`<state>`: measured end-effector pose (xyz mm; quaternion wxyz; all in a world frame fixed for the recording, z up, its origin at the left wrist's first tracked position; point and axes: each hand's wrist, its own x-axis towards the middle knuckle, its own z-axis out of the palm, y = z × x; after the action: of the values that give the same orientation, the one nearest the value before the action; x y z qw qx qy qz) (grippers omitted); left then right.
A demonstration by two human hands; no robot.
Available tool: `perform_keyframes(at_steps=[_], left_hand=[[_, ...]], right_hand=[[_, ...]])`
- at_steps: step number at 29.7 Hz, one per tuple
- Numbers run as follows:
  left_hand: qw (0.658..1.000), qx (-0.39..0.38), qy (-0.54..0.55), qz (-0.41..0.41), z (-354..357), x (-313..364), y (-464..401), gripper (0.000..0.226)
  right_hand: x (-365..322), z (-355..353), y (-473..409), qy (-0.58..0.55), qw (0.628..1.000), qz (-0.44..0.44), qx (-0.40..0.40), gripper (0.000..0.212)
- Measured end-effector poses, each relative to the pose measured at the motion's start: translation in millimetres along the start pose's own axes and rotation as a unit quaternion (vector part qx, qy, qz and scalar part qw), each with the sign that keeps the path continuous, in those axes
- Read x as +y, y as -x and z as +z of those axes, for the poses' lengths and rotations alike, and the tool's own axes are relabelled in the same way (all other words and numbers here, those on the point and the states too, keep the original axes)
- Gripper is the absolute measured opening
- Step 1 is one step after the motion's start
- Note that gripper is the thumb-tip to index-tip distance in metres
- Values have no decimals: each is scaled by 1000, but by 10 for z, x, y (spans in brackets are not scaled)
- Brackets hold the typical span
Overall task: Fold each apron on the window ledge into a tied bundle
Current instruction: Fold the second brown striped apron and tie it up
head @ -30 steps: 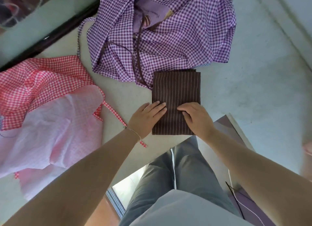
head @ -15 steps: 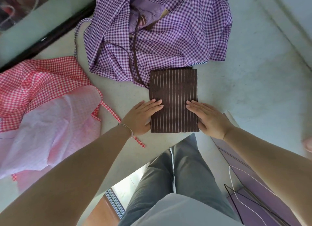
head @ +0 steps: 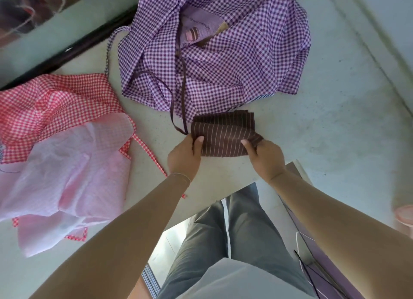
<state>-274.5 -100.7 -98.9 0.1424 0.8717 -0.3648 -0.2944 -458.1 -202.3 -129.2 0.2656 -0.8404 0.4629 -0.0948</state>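
A brown apron with thin white stripes (head: pixel 224 134) lies folded small on the pale window ledge (head: pixel 324 131). Its near half is lifted and bent over toward the far half. My left hand (head: pixel 184 155) pinches the near left corner, thumb on top. My right hand (head: pixel 266 157) pinches the near right corner the same way. The apron's dark brown strap (head: pixel 177 110) runs from its left edge up across a purple checked apron (head: pixel 223 52) heaped behind it. A red checked apron (head: pixel 55 142) lies spread at the left, pale underside up.
The ledge's near edge (head: pixel 223 187) is just in front of my hands, my grey trousers (head: pixel 234 236) below it. A dark window frame (head: pixel 73 50) runs along the far left. A purple panel with thin cords (head: pixel 317 260) stands at the lower right.
My hands lay flat pressing the folded brown apron. Now both pinch its near corners and have lifted that edge up and away from me, folding it over.
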Motion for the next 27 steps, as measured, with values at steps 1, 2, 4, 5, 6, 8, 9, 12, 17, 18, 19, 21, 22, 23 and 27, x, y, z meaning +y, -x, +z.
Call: perform_keyframes(at_steps=[1, 2, 4, 5, 6, 8, 9, 12, 17, 18, 19, 21, 22, 23, 27], left_hand=[[1000, 10, -14, -15, 20, 25, 0, 40], [999, 16, -21, -30, 41, 46, -19, 40], [998, 19, -8, -62, 66, 95, -60, 40], [997, 21, 7, -80, 86, 103, -80, 40], [995, 24, 19, -95, 105, 104, -95, 40], [992, 29, 25, -121, 142, 99, -123, 39], [990, 31, 29, -136, 153, 106, -135, 38], [976, 40, 96, -190, 167, 141, -178, 29], [969, 185, -156, 50, 309, 152, -96, 46], [959, 164, -194, 124, 374, 197, -74, 49], [957, 116, -210, 165, 443, 256, -48, 53], [967, 30, -206, 149, 564, 331, 4, 59], [971, 8, -205, 126, 625, 311, 16, 59], [971, 4, -213, 113, 664, 269, 17, 60], [964, -14, -242, 110, 691, 209, -36, 61]], right_hand=[[-24, -5, -33, -5, 998, 54, -44, 67], [-35, -6, -76, -1, 993, 94, -77, 60], [-47, 0, -164, 37, 988, 108, -107, 51], [-67, -9, -214, 60, 986, 101, -114, 50], [-80, -7, -260, 79, 985, 99, -121, 50], [-104, 2, -355, 104, 976, 111, -154, 50], [-116, -2, -406, 111, 971, 121, -173, 51], [-119, -1, -511, 95, 959, 154, -218, 52], [-115, -39, -585, 87, 947, 175, -255, 50], [-125, -41, -594, 90, 948, 172, -251, 50], [-129, -40, -611, 85, 948, 174, -253, 51], [-132, -28, -605, 26, 939, 204, -277, 50], [-117, -18, -594, -44, 926, 238, -290, 49], [-96, -22, -583, -118, 906, 279, -294, 46], [-4, -207, -457, -20, 994, 72, -78, 30]])
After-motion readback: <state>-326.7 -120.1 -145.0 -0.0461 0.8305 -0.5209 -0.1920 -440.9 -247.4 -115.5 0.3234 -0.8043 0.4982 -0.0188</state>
